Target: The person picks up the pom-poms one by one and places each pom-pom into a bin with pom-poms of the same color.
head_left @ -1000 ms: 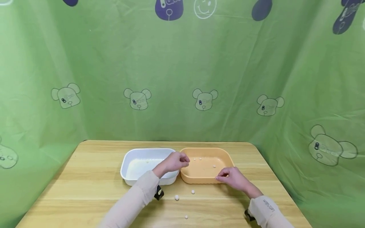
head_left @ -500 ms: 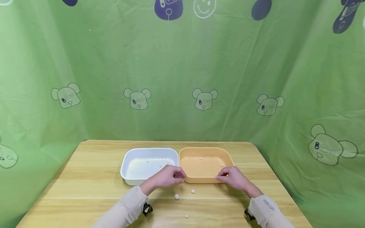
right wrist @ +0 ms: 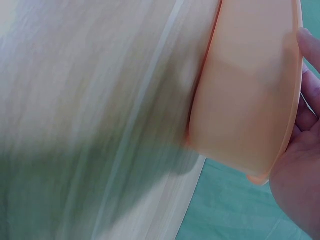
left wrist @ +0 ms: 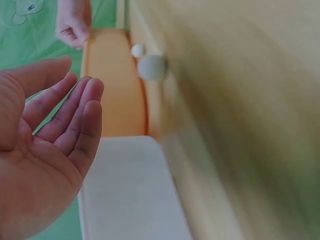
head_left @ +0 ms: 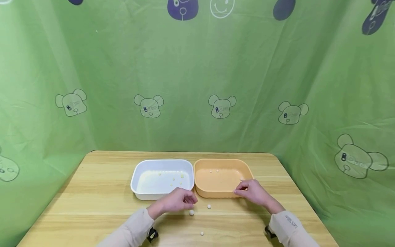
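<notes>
My left hand (head_left: 177, 200) is over the front right corner of the white tray (head_left: 145, 196), fingers loosely bent, and the left wrist view shows nothing in its palm. Just right of its fingertips lies a white ball (head_left: 191, 212) on the table. A smaller white ball (head_left: 208, 206) sits farther right, and another small one (head_left: 202, 233) is closer to me. My right hand (head_left: 254, 192) pinches the rim of the orange tray (head_left: 216, 195) at its front right corner, thumb outside, fingers curled over. Inside that tray are small pale balls (head_left: 217, 171).
Several tiny yellow balls (head_left: 182, 176) lie in the white tray. The two trays stand side by side on the wooden table (head_left: 102, 181), their ends touching or nearly so. A green patterned curtain (head_left: 185, 133) surrounds the table's back and sides.
My left hand has moved from above where the trays meet toward me and slightly left, uncovering yellow balls in the white tray. One pale ball in the orange tray has rolled right. My right hand stays put.
</notes>
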`<state>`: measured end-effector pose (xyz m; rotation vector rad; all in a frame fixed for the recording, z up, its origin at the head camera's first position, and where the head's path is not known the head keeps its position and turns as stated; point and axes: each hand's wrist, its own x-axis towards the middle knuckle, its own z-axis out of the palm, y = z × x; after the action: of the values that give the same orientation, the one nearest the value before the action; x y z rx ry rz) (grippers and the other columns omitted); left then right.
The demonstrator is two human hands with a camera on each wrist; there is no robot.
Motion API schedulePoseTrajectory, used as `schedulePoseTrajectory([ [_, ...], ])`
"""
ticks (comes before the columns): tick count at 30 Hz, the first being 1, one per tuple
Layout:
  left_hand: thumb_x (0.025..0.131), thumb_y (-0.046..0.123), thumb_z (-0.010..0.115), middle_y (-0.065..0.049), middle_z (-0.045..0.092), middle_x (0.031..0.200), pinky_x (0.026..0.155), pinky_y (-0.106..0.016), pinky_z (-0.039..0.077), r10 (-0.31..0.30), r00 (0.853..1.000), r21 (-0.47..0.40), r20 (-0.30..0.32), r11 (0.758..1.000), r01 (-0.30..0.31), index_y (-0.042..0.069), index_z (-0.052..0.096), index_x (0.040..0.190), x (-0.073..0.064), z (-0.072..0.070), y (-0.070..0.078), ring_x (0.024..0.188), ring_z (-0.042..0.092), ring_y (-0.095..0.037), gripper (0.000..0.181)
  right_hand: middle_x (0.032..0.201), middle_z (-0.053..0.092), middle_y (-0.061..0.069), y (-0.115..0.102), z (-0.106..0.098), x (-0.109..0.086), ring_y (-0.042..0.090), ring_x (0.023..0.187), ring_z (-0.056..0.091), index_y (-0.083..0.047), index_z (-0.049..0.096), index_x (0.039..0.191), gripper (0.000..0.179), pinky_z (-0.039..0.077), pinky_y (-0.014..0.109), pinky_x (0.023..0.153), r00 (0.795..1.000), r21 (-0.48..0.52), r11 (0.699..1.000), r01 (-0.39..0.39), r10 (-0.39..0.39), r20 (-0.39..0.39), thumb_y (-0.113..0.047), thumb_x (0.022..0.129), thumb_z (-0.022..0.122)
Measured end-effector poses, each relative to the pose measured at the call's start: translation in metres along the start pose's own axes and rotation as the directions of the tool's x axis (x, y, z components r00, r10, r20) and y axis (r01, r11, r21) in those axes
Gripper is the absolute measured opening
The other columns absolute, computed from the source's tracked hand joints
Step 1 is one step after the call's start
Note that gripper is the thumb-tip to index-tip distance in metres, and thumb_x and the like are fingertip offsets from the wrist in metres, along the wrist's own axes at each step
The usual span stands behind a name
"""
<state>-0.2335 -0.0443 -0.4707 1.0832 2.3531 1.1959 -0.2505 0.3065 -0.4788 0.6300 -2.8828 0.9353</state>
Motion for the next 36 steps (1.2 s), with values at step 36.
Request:
schedulePoseTrajectory([
  [36, 0.075, 0.008, 0.077, 0.017, 0.054, 0.070, 0.063, -0.012, 0.042, -0.012, 0.990, 0.347, 0.143, 0.937, -0.038, 0.015, 0.068, 0.081, 0.002, 0.019, -0.017, 0.066, 0.049, 0.004, 0.013, 0.073, 0.063, -0.017, -0.005, -0.001, -0.002, 0.004, 0.068, 0.054, -0.024, 0.070, 0.077, 0.012, 0.047, 0.027, 0.077, 1.000, 0.025, 0.999, -0.022, 0.021, 0.008, -0.033, 0.084, 0.071],
])
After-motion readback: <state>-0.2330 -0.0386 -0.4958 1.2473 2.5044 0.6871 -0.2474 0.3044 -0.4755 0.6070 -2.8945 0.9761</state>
